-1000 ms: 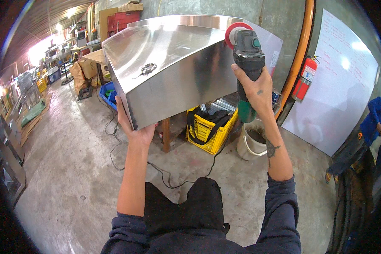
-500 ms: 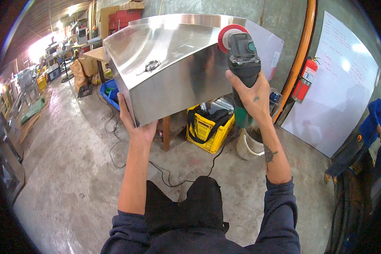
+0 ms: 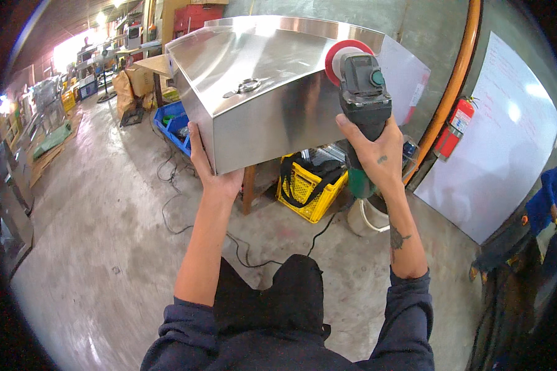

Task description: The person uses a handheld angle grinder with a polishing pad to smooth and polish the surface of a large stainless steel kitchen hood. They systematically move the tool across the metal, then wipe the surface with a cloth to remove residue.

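Observation:
A large, shiny sheet-metal box (image 3: 278, 120) is tilted in front of me, over a wooden-legged table. My left hand (image 3: 213, 167) grips its near left corner, thumb up the left side and the other fingers under the bottom edge. In my right hand (image 3: 377, 148) is a dark angle grinder (image 3: 360, 86), gripped around its body. Its red-rimmed disc (image 3: 340, 60) lies against or very near the box's front face at the right end; I cannot tell if they touch. A small metal ring with a tab (image 3: 248, 85) rests on the box's top.
Beneath the box stand a yellow crate (image 3: 315, 191) with black straps and a white bucket (image 3: 366, 216). To the left is a blue bin (image 3: 173, 123). A black cable (image 3: 247, 263) crosses the concrete floor. A red fire extinguisher (image 3: 455, 128) hangs beside a whiteboard (image 3: 495, 142) on the right.
The box, both hands and the grinder appear shifted slightly right in the picture, and the background has shifted too. Both grips stay the same.

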A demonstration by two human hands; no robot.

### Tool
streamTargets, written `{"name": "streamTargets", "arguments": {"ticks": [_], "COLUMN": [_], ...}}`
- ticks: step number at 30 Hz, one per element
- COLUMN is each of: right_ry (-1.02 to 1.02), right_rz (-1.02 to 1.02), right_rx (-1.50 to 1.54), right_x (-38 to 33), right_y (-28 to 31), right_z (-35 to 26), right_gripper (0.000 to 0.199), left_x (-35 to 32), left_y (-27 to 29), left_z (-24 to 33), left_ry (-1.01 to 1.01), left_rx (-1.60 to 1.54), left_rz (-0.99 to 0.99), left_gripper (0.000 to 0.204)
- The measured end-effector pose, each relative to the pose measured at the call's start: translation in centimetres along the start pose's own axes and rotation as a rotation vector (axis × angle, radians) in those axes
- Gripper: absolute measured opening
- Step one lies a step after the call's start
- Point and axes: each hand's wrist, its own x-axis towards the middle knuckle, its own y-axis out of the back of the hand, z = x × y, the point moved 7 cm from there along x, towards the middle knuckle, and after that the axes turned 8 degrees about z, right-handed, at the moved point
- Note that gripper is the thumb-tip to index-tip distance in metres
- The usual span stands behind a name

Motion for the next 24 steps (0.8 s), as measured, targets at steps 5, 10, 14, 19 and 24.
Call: {"name": "streamTargets", "arguments": {"ticks": [5,10,14,19,24], "right_ry": [-0.002,0.014,0.004,0.032,0.047], "right_rz": [-0.042,-0.062,-0.089,-0.13,-0.174], "right_rx": [-0.014,0.02,-0.006,-0.002,0.04], "right_x": [-0.3,-0.7,-1.4,-3.0,-5.0], "right_y": [-0.2,-0.3,-1.0,-1.9,-3.3], "right_z": [-0.5,-1.3,-2.3,-3.5,-5.0], "right_gripper": [0.052,0.053,0.054,0.055,0.056], "left_x": [-0.2,-0.4,-0.1,-0.4,-0.1], "left_y": [-0.8,-1.9,-1.3,-0.7,0.5], "left_z": [-0.3,-0.9,-0.4,-0.6,-0.1], "left_ry": [0.046,0.013,0.011,0.033,-0.009], "left_rx": [-0.071,-0.032,-0.03,0.005,0.059], "left_rz": [0.008,0.038,0.088,0.11,0.119], "left_gripper": [0.05,0.054,0.055,0.062,0.068]}}
